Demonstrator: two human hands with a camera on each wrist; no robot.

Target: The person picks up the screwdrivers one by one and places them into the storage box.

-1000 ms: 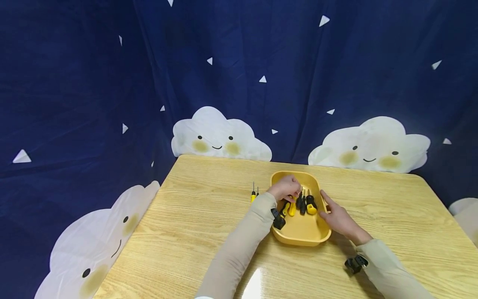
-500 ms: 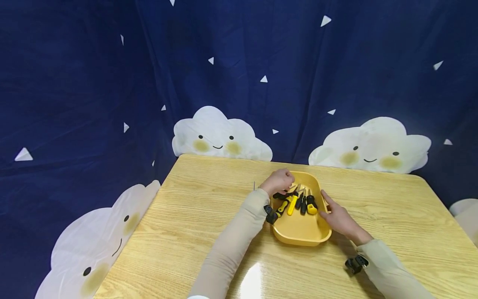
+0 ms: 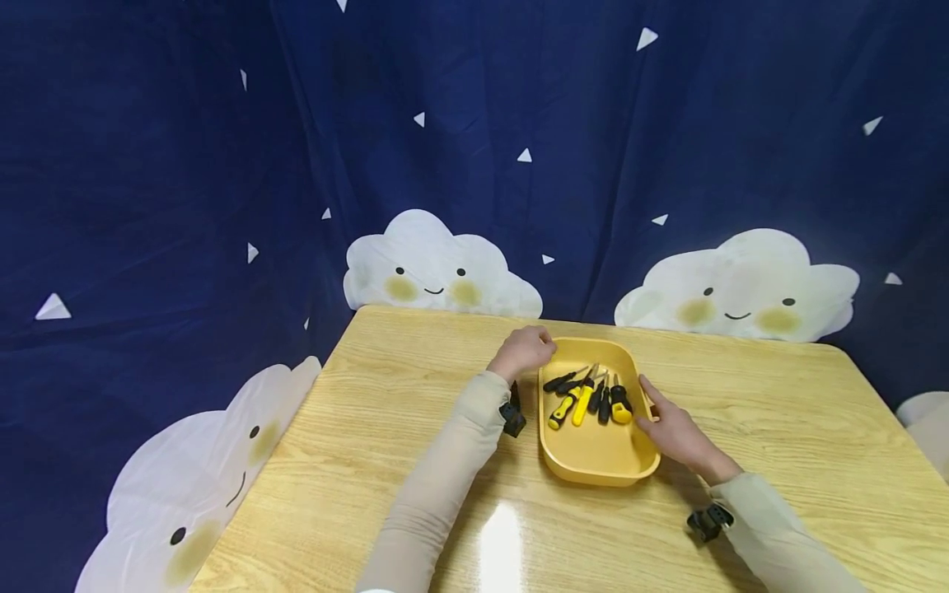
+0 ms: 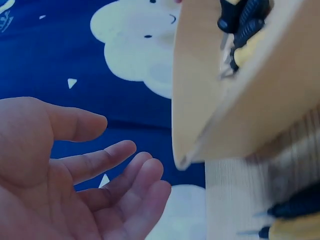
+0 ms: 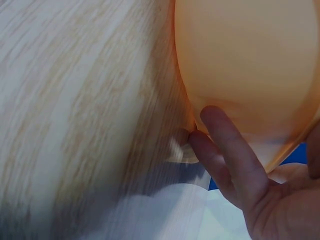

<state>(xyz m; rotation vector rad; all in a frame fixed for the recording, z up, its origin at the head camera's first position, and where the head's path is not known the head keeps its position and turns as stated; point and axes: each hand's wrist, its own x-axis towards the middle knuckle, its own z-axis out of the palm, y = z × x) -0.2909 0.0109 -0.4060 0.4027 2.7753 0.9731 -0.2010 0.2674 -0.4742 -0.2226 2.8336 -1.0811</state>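
A yellow tray (image 3: 600, 465) stands on the table with several black and yellow hand tools in its far half. Among them are a stubby screwdriver (image 3: 621, 405), a yellow-handled tool (image 3: 582, 405) and slim black screwdrivers (image 3: 558, 383). My left hand (image 3: 525, 350) is at the tray's far left corner; in the left wrist view its fingers (image 4: 117, 155) are loosely spread and hold nothing. My right hand (image 3: 676, 430) rests at the tray's right side, its relaxed fingers (image 5: 232, 150) against the outer wall.
Beside the tray's left wall, a yellow-handled screwdriver (image 4: 295, 228) and a dark-handled one (image 4: 300, 202) lie on the wooden table (image 3: 356, 461); my left arm hides them in the head view. A blue curtain (image 3: 474, 107) with clouds hangs behind the table.
My left hand has moved out of the tray toward the left and over its left rim, uncovering black screwdrivers lying inside. The right hand has kept its place on the tray.
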